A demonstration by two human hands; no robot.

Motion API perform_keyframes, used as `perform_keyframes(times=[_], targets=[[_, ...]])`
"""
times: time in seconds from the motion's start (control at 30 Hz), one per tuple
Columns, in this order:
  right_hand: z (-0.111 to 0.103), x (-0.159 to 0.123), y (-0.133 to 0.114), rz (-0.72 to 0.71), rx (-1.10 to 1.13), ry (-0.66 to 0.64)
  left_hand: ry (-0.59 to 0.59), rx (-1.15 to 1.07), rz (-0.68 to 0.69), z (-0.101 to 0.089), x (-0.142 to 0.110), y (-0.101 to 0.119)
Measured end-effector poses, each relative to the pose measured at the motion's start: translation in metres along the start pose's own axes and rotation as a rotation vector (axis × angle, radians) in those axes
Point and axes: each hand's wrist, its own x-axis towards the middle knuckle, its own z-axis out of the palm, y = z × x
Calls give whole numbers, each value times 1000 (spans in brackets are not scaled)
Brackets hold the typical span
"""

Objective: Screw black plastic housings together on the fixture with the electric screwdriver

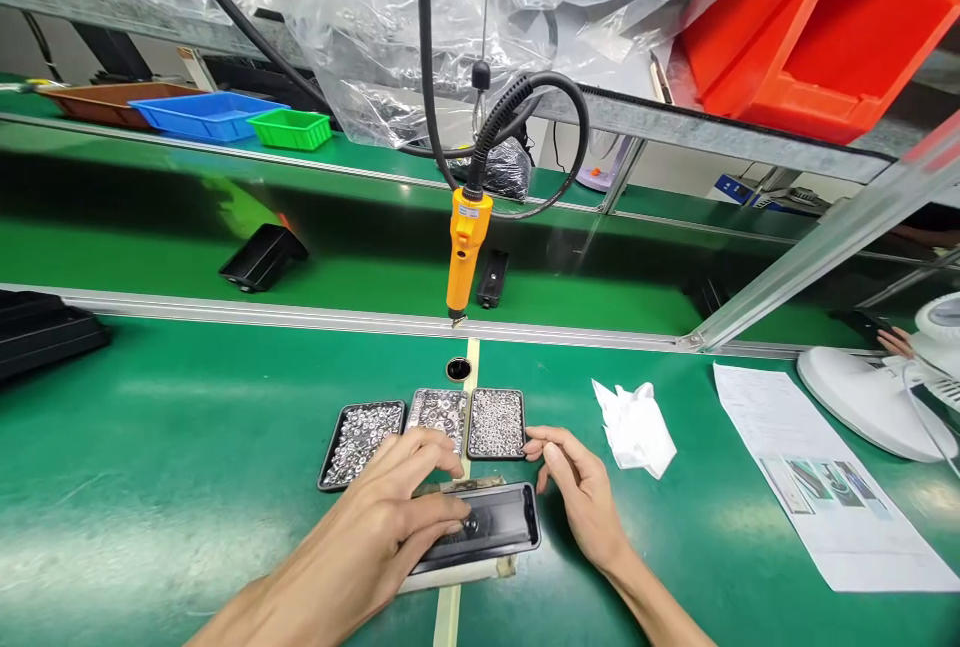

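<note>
Fingers of the left hand (pixel 384 515) are coming together at a small round dark piece (pixel 471 524) inside a long black shell (pixel 506 515); whether they are gripping it or merely pressing on it, I cannot tell. That shell is lying on the near side of the green tabletop (pixel 225 377), resting over a pale pad (pixel 457 577). Its long axis is running mostly side to side, roughly along the tabletop's far edge, with the right end tilting slightly toward that edge. From the left fingertips, the shell is stretching out rightward, while its left end is hiding behind the hand. The left hand is clearly the nearer one, already touching inside.

Fingers of the right hand (pixel 581 489) are curling loosely just beyond the shell's right end, apart from it, their tips sitting beside the right rim of a tray of tiny metal pieces (pixel 495 458); whether they are pinching anything is not showing. Toward the tabletop's far edge, an orange electric screwdriver (pixel 466 252) is hanging, tip down.
</note>
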Motion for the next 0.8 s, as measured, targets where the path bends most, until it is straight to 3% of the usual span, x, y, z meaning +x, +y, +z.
perform_keyframes(times=[0.07,0.3,0.63,0.7,0.8], targets=[[0,1,0,-2,3,4,36,21,48,-1,-8,-4],[1,-1,-2,-3,-4,-4,-8,165,108,1,-38,-16],[0,-1,-2,1,0,-5,-18,113,151,9,-22,-8],[0,0,-1,6,7,-4,55,51,84,2,-21,-9],[-1,-1,1,5,10,-3,371,-49,-102,-10,-21,-23]])
